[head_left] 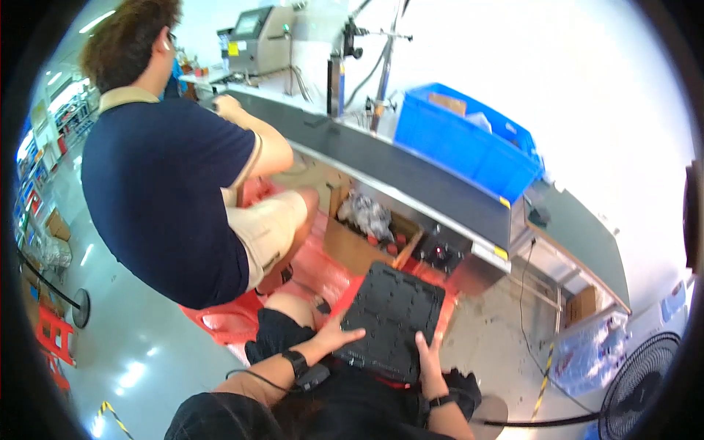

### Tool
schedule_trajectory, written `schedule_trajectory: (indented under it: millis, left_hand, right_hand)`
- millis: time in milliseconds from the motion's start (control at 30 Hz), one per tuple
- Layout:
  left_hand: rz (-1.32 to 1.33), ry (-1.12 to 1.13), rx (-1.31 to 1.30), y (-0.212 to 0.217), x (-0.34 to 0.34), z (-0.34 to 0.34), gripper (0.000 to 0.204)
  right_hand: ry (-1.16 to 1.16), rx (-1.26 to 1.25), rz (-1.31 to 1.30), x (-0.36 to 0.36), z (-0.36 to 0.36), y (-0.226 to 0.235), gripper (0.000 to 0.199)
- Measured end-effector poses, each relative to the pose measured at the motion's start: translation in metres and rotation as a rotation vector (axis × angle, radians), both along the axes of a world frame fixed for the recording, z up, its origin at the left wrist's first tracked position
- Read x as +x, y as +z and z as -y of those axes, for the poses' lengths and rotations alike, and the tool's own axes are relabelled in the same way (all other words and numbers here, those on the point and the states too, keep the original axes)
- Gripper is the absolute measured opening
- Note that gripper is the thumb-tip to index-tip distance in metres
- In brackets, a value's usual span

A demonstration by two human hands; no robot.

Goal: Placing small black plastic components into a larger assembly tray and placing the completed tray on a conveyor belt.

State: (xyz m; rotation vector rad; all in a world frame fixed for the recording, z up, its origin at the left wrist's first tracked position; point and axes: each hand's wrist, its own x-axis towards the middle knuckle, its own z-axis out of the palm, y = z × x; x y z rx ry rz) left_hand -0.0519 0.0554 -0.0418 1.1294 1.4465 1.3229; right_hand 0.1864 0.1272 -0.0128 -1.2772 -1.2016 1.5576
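Observation:
A black rectangular plastic tray (pixel 394 315) with raised ribs and small slots on its face is held over my lap. My left hand (pixel 337 339) grips its left edge, the thumb lying across the top face and the fingers hidden beneath. At the lower right edge, my right hand (pixel 431 361) holds the tray between thumb and fingers. Dark bands circle both wrists, and a small black box (pixel 315 377) with a cable sits by my left forearm.
A co-worker (pixel 169 191) sits at the left beside a black conveyor belt (pixel 381 161). On the belt stands a blue crate (pixel 466 143). Below are an open cardboard box (pixel 359 246) and a red bin-like surface (pixel 319 257). To the right are a green table (pixel 579 235) and a fan (pixel 638 389).

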Motion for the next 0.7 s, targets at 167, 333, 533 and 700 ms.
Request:
schedule_trajectory:
  millis: [167,333,533,700]
  left_hand:
    - [0.065,-0.089,-0.025,-0.008,-0.002,-0.007,0.09]
    - [0.165,-0.066,-0.034,-0.014,-0.004,-0.01,0.085]
    - [0.227,-0.061,-0.037,-0.002,-0.001,-0.008,0.079]
    - [0.234,-0.065,-0.058,-0.015,-0.003,-0.008,0.079]
  right_hand:
    - [0.088,-0.001,-0.012,0.011,0.012,-0.007,0.077]
    - [0.097,0.046,-0.072,0.008,0.003,-0.015,0.078]
    - [0.103,0.142,-0.044,0.009,0.004,-0.021,0.075]
    - [0.081,0.111,-0.073,0.007,0.006,-0.015,0.071]
